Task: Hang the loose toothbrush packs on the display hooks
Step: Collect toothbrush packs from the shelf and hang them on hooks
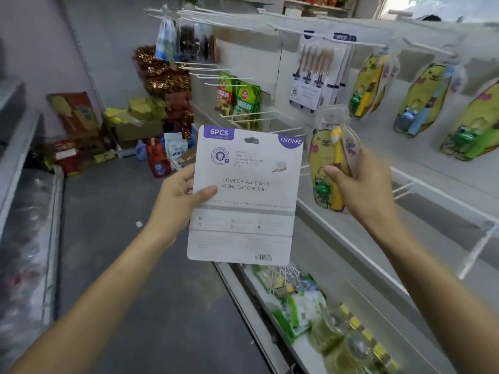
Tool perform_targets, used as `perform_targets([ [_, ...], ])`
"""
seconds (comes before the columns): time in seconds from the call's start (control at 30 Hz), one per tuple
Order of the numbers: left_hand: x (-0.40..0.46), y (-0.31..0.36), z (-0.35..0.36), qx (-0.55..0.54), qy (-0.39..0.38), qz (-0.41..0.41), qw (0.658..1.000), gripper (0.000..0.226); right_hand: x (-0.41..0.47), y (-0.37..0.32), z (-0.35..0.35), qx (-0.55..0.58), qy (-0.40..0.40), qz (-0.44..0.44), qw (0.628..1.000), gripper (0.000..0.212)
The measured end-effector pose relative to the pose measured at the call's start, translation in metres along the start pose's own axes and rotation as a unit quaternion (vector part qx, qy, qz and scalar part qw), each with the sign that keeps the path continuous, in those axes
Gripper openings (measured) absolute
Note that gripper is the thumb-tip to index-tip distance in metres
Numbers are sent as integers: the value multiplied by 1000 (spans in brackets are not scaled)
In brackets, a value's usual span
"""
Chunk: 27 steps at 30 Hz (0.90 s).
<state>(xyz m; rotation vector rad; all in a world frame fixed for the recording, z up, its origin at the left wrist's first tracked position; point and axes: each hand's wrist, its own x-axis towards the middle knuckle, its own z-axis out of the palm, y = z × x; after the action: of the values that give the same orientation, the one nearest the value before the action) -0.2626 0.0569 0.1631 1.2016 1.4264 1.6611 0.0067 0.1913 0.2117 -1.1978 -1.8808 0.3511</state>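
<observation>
Between hands [178, 195] [359, 182] — toothbrush packs [245, 201]

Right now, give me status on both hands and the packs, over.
Left hand grips white 6PCS pack, back side facing camera. Right hand grips yellow kids' toothbrush pack. Neither hung yet. Matching packs on hooks ahead; nothing blocking.

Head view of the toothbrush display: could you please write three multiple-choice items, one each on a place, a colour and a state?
1. Where are the matching white six-piece packs hanging?
A. upper hook
B. floor
C. bottom tray

2. What colour is the "6PCS" label on the flat white card pack?
A. red
B. purple
C. green

3. How is the yellow cartoon blister pack kept up?
A. on a hook
B. lying on a shelf
C. gripped by the right hand

Answers: 1 A, they hang from a hook at the top; 2 B, the corner tab is purple; 3 C, fingers wrap it, while the left hand holds the card pack.
</observation>
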Motion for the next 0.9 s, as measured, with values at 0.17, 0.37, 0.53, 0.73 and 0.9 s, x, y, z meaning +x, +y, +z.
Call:
perform_targets([
  [0.17, 62, -10, -15, 0, -17, -14, 1000, 42, 50, 3, 35, 26, -15, 18, 999, 36],
  [0.37, 122, -20, -21, -40, -53, -10, 998, 42, 93, 3, 48, 76, 7, 53, 996, 29],
  [0.53, 161, -36, -24, -70, -93, -18, 993, 44, 109, -1, 56, 96, 41, 101, 989, 34],
  [0.73, 216, -56, -36, -98, -154, -27, 983, 44, 114, -20, 76, 136, 96, 126, 978, 32],
  [0.9, 267, -63, -60, -103, -219, -25, 970, 50, 112, -50, 102, 165, 163, 125, 965, 33],
])
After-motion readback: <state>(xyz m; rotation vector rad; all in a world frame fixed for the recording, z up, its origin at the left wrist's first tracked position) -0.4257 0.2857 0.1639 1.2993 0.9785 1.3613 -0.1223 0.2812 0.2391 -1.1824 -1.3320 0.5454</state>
